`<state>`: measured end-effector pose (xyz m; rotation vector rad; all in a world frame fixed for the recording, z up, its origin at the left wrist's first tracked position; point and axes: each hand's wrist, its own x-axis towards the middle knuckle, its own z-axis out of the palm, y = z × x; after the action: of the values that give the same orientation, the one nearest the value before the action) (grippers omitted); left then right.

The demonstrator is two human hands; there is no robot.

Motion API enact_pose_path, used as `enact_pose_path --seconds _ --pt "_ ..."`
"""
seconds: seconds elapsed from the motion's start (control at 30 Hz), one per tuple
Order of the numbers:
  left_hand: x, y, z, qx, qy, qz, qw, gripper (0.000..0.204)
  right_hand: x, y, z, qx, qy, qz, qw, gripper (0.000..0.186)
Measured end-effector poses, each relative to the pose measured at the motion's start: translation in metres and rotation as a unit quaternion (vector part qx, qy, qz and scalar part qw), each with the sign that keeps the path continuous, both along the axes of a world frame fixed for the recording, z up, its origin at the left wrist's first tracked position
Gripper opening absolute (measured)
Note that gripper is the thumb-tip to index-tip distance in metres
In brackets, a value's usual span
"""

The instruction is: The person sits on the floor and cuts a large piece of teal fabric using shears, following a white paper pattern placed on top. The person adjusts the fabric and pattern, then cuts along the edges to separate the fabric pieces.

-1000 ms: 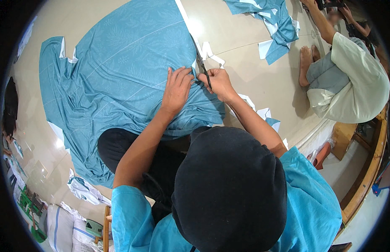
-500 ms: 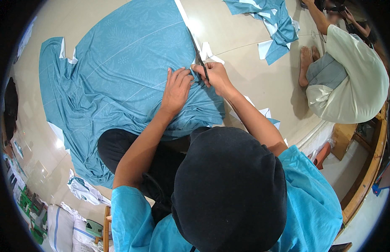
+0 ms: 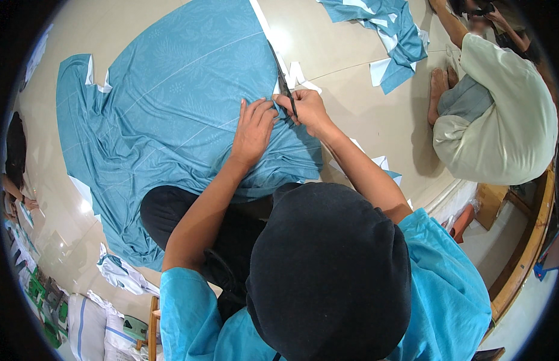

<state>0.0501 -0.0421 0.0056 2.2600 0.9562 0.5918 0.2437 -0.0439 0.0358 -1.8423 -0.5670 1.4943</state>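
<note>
A large teal patterned fabric (image 3: 189, 78) with a white right-hand margin (image 3: 261, 18) lies over the floor, bunched into folds near my legs. My left hand (image 3: 253, 133) rests palm down on it, fingers stretched out and somewhat apart, holding nothing visible. Just to its right, my right hand (image 3: 309, 111) is closed round the handles of dark scissors (image 3: 283, 83). Their blades point away from me along the fabric's right edge, with the tips by the white margin. A loose white strip (image 3: 297, 72) lies right of the scissors.
Teal and white offcuts (image 3: 393, 36) lie at the far right, smaller scraps (image 3: 381, 162) beside my right forearm. A person in pale clothing (image 3: 502, 114) crouches on the right by a curved wooden frame (image 3: 520, 271). White sacks (image 3: 87, 325) stand at the lower left.
The scissor blades have shifted slightly and look wider apart; both my hands stay almost in place. The person on the right leans a little, and another person's hand appears at the far left.
</note>
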Motion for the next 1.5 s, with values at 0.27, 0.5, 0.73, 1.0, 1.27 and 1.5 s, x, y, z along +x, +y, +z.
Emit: enact_pose_path --seconds 0.27,0.5,0.73,1.0,1.27,1.5 --pt "0.000 -0.001 0.003 -0.011 0.006 -0.001 1.000 0.024 -0.001 0.001 0.008 0.001 0.013 -0.007 1.000 0.042" --pt "0.001 0.000 0.001 0.001 0.010 0.004 1.000 0.024 -0.001 0.018 0.011 -0.012 -0.003 0.000 1.000 0.044" --pt "-0.001 0.000 0.002 -0.004 0.011 0.000 1.000 0.024 -0.002 0.028 0.006 -0.006 0.005 -0.007 1.000 0.043" --pt "0.000 0.000 0.003 -0.008 0.013 -0.001 1.000 0.023 -0.002 0.027 0.004 -0.005 0.011 -0.013 1.000 0.040" --pt "0.000 0.000 0.005 -0.013 -0.005 -0.001 1.000 0.022 -0.001 0.027 0.004 -0.002 0.002 -0.009 1.000 0.039" --pt "0.001 0.000 0.004 -0.013 -0.004 -0.001 1.000 0.021 0.000 0.026 -0.003 0.005 0.006 -0.009 1.000 0.038"
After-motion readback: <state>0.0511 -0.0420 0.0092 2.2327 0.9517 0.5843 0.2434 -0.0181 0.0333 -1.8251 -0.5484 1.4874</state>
